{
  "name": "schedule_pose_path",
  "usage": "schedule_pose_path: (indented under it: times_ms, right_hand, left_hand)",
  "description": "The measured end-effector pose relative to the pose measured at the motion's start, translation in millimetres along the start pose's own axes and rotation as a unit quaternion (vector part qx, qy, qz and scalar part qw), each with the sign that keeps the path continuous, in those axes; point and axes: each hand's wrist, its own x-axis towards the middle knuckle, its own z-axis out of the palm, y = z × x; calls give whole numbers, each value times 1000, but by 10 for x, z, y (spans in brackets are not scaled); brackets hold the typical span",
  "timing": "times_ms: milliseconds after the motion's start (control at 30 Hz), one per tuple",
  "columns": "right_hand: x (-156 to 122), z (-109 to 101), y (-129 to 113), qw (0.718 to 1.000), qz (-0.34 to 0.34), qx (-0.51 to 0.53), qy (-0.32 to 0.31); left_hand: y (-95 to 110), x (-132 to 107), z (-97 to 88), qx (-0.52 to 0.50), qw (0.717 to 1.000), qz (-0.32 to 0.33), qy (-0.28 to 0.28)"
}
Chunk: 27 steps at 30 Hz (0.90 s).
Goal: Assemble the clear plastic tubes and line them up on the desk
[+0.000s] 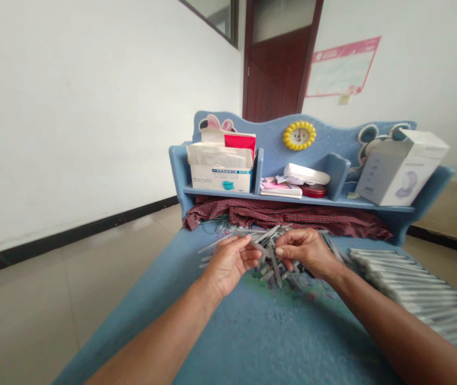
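Observation:
Over a loose pile of slim grey sticks [267, 275] on the blue table, my two hands are close together. My left hand [232, 262] pinches one slim grey stick [259, 247] between thumb and forefinger, its other fingers loosely curled. Thumb and fingers of my right hand [306, 251] are closed at the top of a darker grey stick [275, 266], which hangs downward. The exact kind of these sticks is too blurred to tell. Part of the pile is hidden behind my hands.
Many similar sticks lie in a row [425, 299] at the right, dark and fuzzy at one end. Behind the pile lies a checked cloth [292, 215] below a blue shelf [222, 191]. The shelf bears a mask box [220, 176], papers [280, 190], a red tin [313, 191] and a white box [397, 171].

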Motion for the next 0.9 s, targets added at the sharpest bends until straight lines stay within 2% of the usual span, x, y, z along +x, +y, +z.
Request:
schedule_pose_path:
  times_ms: [133, 467, 767, 900]
  right_hand:
    - [-22, 66, -40, 1000, 16, -17, -13]
    - [-32, 168, -62, 1000, 3, -19, 5]
    - [-10, 185, 22, 998, 22, 52, 12]
    - [0, 176, 66, 996, 33, 85, -6]
  left_hand:
    - [14, -8, 6, -14, 1000, 15, 6]
    - [-12, -10, 9, -9, 1000, 28, 3]
    - [-17, -14, 13, 7, 999, 52, 0]
    - [-22, -16, 14, 11, 999, 45, -5]
